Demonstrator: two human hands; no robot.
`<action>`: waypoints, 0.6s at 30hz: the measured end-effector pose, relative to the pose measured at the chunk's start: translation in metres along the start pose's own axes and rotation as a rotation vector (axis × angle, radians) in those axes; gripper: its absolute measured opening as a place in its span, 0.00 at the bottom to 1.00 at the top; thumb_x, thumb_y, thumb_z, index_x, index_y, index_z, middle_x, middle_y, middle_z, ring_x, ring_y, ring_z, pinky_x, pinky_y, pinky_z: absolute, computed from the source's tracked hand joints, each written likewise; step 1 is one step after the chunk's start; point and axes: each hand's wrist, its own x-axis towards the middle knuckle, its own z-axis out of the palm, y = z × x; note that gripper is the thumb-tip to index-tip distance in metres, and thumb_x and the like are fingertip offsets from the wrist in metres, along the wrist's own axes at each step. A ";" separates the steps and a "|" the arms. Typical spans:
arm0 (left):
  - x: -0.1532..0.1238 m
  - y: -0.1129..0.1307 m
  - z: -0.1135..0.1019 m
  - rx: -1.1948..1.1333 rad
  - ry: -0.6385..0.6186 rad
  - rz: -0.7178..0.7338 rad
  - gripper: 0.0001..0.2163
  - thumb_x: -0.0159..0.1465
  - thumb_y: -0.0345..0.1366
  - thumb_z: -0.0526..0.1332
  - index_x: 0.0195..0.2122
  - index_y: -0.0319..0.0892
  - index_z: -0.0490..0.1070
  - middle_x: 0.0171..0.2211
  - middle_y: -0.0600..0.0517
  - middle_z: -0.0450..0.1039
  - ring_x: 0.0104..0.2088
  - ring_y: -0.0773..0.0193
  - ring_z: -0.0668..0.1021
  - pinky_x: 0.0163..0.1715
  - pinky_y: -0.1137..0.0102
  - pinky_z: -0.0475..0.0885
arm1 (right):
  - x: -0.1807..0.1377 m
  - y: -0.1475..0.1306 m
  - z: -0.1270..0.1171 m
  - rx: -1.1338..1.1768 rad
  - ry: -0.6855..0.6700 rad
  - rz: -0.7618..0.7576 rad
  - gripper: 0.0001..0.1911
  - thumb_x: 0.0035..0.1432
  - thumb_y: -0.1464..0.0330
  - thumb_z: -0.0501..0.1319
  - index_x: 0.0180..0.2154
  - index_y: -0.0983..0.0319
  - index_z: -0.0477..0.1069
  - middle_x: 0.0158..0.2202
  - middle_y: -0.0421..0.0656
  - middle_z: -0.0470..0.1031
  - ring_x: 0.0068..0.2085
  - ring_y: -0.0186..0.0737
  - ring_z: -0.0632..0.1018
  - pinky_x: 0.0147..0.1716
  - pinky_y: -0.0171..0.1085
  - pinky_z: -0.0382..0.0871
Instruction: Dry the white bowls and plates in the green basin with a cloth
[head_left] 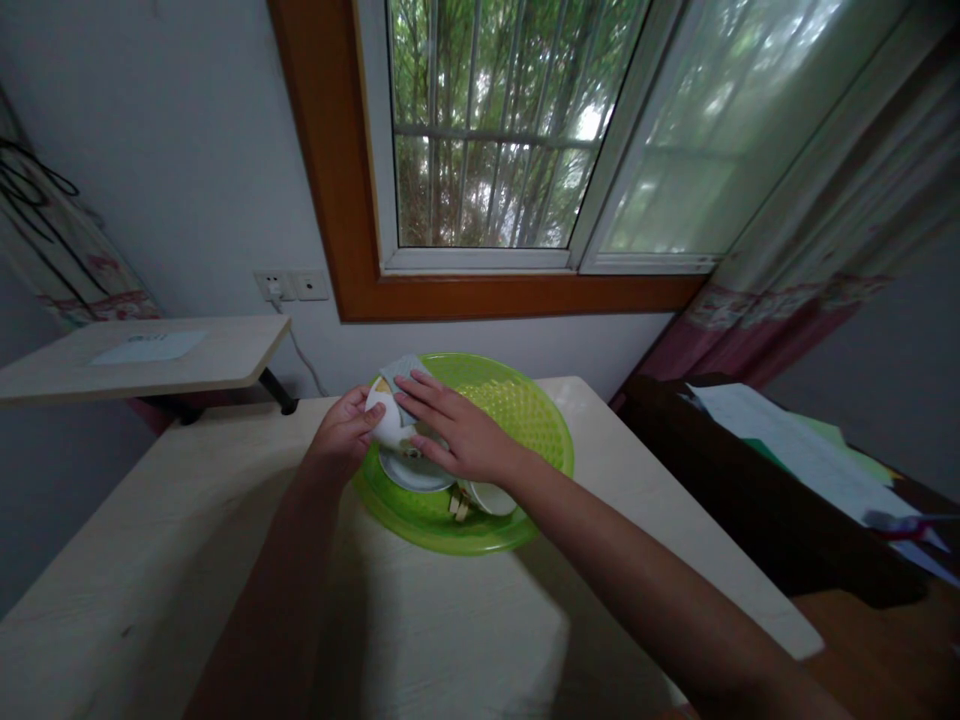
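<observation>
Over the green plastic basket (559,440), my left hand (345,430) grips the left edge of a white bowl (383,418), thumb on its near face. The bowl is tilted and partly covered, so its full shape is hidden. My right hand (463,432) presses a grey-blue cloth (403,370) against the bowl with its fingers stretched over it. Beneath them a white dish (412,478) lies in the basket. A white cup (493,499) rests on its side near my right wrist, and small light-brown pieces (459,505) lie beside it.
The basket stands on a pale wooden table (435,630). A raised shelf (225,360) with a paper label is at left, near a wall socket (291,286) with a cable. Papers (795,450) lie on a dark surface at right. A barred window (517,130) is behind.
</observation>
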 end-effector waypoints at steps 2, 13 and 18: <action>-0.001 0.001 0.001 0.008 -0.007 -0.004 0.15 0.52 0.36 0.74 0.39 0.40 0.73 0.35 0.48 0.80 0.31 0.63 0.80 0.33 0.71 0.75 | 0.000 0.002 0.000 0.013 0.014 0.040 0.33 0.71 0.61 0.53 0.72 0.53 0.45 0.75 0.44 0.48 0.74 0.47 0.48 0.71 0.57 0.47; -0.002 0.003 0.005 0.049 -0.062 -0.027 0.17 0.52 0.36 0.74 0.39 0.38 0.71 0.33 0.48 0.80 0.28 0.63 0.80 0.31 0.70 0.75 | 0.002 0.007 -0.005 0.089 0.089 0.259 0.31 0.73 0.58 0.49 0.71 0.60 0.50 0.72 0.51 0.54 0.72 0.46 0.57 0.71 0.54 0.51; -0.005 0.005 0.009 0.080 -0.100 -0.048 0.17 0.52 0.35 0.75 0.39 0.38 0.72 0.31 0.50 0.79 0.26 0.66 0.79 0.28 0.73 0.74 | 0.001 -0.006 -0.015 -0.012 0.008 0.074 0.31 0.72 0.60 0.52 0.72 0.55 0.48 0.74 0.44 0.51 0.74 0.47 0.49 0.71 0.56 0.49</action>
